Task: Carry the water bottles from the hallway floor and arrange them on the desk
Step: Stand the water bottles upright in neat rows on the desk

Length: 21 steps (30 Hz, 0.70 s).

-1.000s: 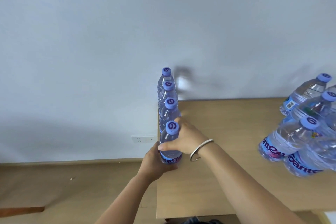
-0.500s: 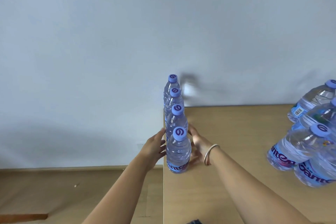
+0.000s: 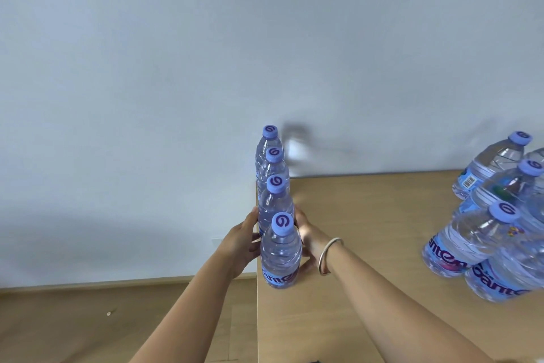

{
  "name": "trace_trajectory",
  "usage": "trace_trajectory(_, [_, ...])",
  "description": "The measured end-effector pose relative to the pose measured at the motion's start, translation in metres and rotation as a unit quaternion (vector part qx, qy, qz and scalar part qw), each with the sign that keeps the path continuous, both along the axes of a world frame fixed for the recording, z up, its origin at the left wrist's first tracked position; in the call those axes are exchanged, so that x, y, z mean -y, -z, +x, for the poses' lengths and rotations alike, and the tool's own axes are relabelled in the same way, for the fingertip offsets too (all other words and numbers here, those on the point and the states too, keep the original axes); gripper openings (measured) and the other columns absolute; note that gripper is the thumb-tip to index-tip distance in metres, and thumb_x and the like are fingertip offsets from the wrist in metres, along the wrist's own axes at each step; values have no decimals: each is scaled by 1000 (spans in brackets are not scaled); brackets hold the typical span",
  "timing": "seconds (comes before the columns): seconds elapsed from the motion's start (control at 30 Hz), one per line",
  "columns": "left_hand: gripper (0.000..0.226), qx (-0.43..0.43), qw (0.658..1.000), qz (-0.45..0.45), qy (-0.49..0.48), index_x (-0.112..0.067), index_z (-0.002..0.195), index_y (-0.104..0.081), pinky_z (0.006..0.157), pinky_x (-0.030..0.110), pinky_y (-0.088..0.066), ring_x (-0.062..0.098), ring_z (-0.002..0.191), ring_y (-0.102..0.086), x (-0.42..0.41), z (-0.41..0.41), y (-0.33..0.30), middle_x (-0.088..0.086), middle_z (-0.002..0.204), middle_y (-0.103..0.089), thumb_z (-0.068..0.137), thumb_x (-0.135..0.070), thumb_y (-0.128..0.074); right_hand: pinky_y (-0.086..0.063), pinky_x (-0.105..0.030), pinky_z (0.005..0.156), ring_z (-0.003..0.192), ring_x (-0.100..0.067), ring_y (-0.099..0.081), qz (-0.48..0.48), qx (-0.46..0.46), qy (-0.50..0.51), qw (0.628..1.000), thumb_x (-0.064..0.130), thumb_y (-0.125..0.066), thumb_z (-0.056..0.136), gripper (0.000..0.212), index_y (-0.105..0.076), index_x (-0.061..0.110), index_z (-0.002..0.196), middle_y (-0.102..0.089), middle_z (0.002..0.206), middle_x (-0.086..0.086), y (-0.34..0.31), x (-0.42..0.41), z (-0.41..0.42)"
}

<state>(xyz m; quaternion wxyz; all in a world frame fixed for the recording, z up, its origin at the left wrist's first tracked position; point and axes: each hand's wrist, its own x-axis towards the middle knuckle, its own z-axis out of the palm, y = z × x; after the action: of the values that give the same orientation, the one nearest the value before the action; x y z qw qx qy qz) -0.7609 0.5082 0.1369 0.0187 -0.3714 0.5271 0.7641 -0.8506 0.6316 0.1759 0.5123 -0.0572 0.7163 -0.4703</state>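
A row of several small water bottles with blue caps stands upright along the left edge of the wooden desk [image 3: 368, 245], running from the wall toward me. The nearest bottle [image 3: 281, 256] is flanked by both hands. My left hand [image 3: 240, 243] lies off the desk's edge, its straight fingers reaching up beside the bottle behind [image 3: 275, 203]. My right hand [image 3: 307, 240], with a metal bangle on the wrist, lies flat against the row's right side, its fingertips hidden behind the nearest bottle. Neither hand wraps around a bottle.
A cluster of larger water bottles [image 3: 471, 242] stands on the desk's right side, running out of view. To the left and below the desk is wooden floor [image 3: 88, 318]. A plain white wall is behind, with a socket [image 3: 216, 242] low down.
One second ago both hands gripped the nearest bottle. They have since let go and opened, and now lie along either side of the row.
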Motion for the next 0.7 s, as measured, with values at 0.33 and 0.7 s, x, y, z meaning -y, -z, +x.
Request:
trace_trajectory(0.33, [52,14,998,-38,-54,-17,142,-37,111,41,-33,27,133,-39,16,-8,-11,13,148,-35,97,-41,-41,-33,-42,104,123,-26,-46,14,-31,79,996,76,-19,82,79,-38,26,140,-45,140,-8,30,8,-35])
trace_trajectory(0.7, [25,-35,994,-103,-1,-24,91,-63,105,41,-41,23,106,-62,26,-40,-40,1,106,-69,97,-35,-42,-53,-23,73,100,-16,-65,-171,-6,33,985,59,-15,94,68,-57,15,125,-65,119,-9,21,37,-40])
